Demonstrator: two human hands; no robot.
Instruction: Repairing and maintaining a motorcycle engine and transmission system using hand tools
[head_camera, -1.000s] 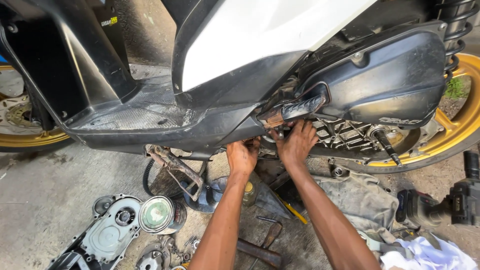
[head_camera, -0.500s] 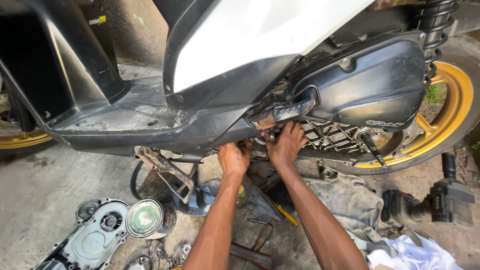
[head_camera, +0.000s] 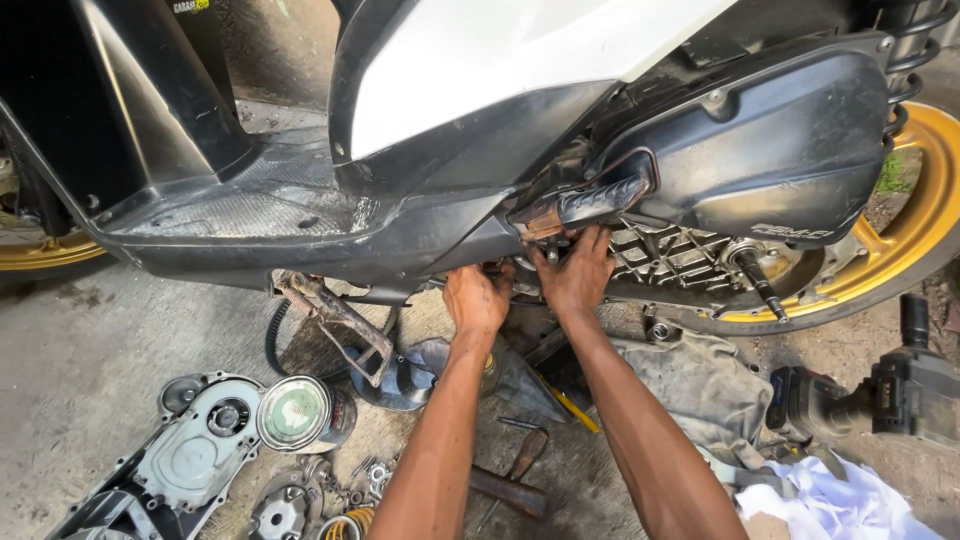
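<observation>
Since half a second ago your hands have stayed under the scooter; only the view has shifted slightly. Your left hand reaches up beneath the floorboard edge, fingers curled out of sight, so whether its grip holds anything cannot be told. Your right hand presses against the engine underside just below the folded footpeg, fingertips hidden there; its grip is equally unclear. The gold rear wheel is cut off at the right.

small yellow-black sticker on black panel, top left
</observation>
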